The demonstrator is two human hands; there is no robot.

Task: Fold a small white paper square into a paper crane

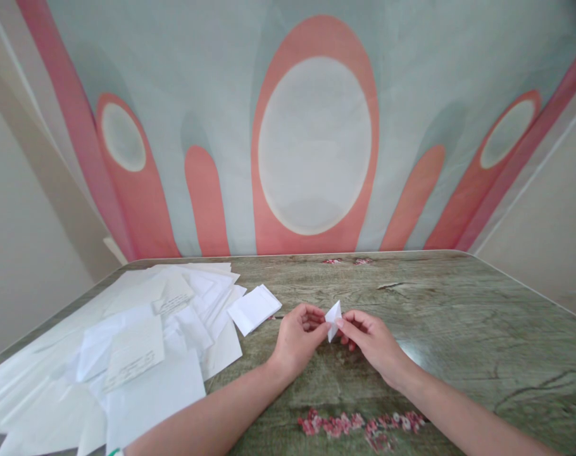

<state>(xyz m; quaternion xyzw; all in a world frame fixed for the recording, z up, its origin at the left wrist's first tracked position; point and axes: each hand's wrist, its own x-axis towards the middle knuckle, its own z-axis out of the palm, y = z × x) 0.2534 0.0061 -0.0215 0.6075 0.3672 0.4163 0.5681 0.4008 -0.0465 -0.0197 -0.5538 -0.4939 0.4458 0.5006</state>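
Paper (334, 313) is already folded diamond-shaped, pinched between closed thumb and fingers of left hand (296, 335) and right hand (374, 342); stacked slips (254, 310) lie flat, seemingly unworked.

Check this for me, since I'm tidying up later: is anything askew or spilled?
The paper pile at the left of the table looks messy: its sheets overlap at uneven angles. The small paper stack beside it is slightly askew, its edges out of line. I see nothing spilled.
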